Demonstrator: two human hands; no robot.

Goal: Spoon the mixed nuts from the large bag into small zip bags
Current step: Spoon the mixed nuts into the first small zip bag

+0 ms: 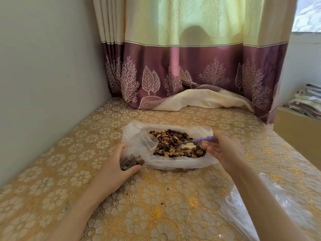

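Clear plastic (pixel 257 204) lies crumpled at the near right of the table (pixel 156 206), under the right forearm. Farther on, the left hand (pixel 119 162) curls round a small zip bag (pixel 137 150) that is partly filled with nuts; its open mouth tilts toward the large bag (pixel 173 162). That bag lies flat at mid-table, spread open, with the mixed nuts (pixel 173 143) heaped inside. The right hand (pixel 224 150) grips the purple handle of a spoon (pixel 203 140), whose bowl rests down among the nuts. Behind, a purple-and-cream curtain (pixel 191 66) drapes onto the table's far edge, and folded cloths (pixel 307 101) are stacked at far right.
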